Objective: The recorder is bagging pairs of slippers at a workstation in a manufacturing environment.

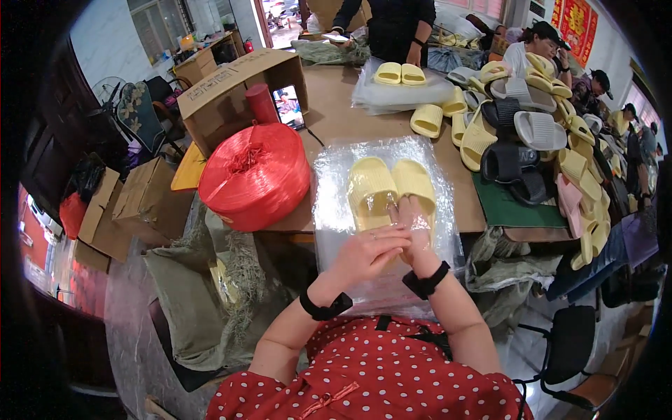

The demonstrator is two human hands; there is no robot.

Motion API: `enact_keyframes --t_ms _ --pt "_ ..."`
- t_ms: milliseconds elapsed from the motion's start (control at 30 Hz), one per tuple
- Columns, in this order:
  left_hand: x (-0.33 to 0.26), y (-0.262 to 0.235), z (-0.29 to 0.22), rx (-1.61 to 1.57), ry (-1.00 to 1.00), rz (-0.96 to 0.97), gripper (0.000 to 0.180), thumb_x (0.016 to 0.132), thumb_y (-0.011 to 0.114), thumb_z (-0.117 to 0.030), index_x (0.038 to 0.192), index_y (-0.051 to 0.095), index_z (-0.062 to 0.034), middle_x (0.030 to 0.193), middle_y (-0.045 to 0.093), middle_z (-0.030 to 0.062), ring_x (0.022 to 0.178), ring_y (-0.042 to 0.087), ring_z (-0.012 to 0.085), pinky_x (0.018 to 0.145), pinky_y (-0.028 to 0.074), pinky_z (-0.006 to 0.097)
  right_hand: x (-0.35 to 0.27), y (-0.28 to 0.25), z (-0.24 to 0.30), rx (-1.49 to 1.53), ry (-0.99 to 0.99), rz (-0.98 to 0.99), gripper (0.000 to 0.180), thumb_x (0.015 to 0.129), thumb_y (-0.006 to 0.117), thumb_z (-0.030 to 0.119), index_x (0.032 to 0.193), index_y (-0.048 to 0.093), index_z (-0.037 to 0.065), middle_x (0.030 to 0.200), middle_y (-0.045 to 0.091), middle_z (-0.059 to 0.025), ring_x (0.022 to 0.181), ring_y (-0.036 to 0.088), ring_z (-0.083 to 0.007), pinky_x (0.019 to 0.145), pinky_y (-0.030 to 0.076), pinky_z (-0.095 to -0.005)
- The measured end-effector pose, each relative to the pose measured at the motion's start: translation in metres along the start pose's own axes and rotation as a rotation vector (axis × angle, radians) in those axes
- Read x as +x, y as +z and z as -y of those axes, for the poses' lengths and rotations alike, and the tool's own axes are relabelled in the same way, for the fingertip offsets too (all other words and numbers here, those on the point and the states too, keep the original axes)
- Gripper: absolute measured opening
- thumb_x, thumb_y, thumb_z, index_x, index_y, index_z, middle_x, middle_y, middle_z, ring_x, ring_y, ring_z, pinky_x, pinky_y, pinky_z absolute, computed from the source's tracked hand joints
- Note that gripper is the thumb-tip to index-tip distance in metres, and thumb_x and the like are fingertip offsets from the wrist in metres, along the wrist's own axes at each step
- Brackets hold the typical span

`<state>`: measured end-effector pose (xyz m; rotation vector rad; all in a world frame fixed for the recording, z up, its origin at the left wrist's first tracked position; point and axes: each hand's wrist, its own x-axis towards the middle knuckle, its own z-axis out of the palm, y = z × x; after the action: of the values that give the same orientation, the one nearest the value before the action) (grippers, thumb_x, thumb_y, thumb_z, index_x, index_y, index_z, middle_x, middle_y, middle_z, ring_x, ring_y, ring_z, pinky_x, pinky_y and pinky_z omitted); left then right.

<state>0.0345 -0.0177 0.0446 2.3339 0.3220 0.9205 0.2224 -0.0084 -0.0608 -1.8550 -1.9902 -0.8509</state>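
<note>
A pair of pale yellow slippers (373, 183) lies side by side, toes away from me, at a clear plastic bag (334, 199) on a stack of such bags. My right hand (418, 227) is closed at the right slipper, its fingers together against the strap opening. Shiny plastic seems to cover these fingers. Crossing over from the left, my left hand (371, 253) has its fingers stretched out, their tips over the back of my right hand. Its thumb is apart from them. The slippers' heel ends are partly hidden by my hands.
A big roll of red plastic twine (255, 178) and a cardboard box (241, 80) with a phone (288, 107) stand left. Loose slippers (539, 129) pile up right. Across the table (329, 98), a person in black (399, 31) stands by more bags. A sack (196, 301) sits below left.
</note>
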Motion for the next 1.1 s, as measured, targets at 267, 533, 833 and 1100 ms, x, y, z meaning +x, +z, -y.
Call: enact_keyframes --t_ms 267,533,833,1100 --pt "-0.005 -0.011 -0.007 0.06 0.038 -0.066 0.022 0.085 0.065 -0.003 0.107 0.07 -0.0035 0.121 0.068 0.0104 0.123 0.059 0.0298 0.103 0.047 0.041 0.094 0.001 0.001 0.428 0.455 0.164 0.026 0.099 0.049 0.022 0.099 0.058 -0.003 0.096 0.057 -0.0239 0.085 0.062 -0.0396 0.075 0.054 -0.0457" --pt "-0.039 -0.016 0.01 0.413 -0.175 -0.156 0.059 0.082 0.073 -0.018 0.136 0.052 -0.0094 0.15 0.039 0.0194 0.138 0.036 0.042 0.112 0.034 0.049 0.058 -0.023 0.022 0.645 0.416 -0.126 0.04 0.091 0.062 0.019 0.122 0.054 -0.006 0.116 0.053 -0.0261 0.108 0.055 -0.042 0.091 0.048 -0.0456" --pt "-0.09 -0.031 0.024 0.046 -0.74 -0.193 0.076 0.082 0.068 -0.016 0.15 0.035 -0.0153 0.09 0.061 0.0126 0.079 0.06 0.0222 0.077 0.05 0.036 -0.067 -0.147 -0.031 1.086 0.702 0.123 0.018 0.086 0.074 0.016 0.092 0.07 0.0 0.074 0.065 -0.0063 0.065 0.06 -0.013 0.061 0.047 -0.0274" --pt "-0.084 -0.021 0.02 -0.092 -0.747 -0.223 0.064 0.09 0.061 -0.01 0.149 0.039 -0.0188 0.066 0.054 0.0053 0.061 0.056 0.0113 0.064 0.048 0.028 -0.058 -0.091 -0.064 1.16 1.003 0.243 0.044 0.091 0.067 0.019 0.128 0.053 0.0 0.069 0.065 -0.006 0.061 0.056 -0.0117 0.06 0.045 -0.0276"
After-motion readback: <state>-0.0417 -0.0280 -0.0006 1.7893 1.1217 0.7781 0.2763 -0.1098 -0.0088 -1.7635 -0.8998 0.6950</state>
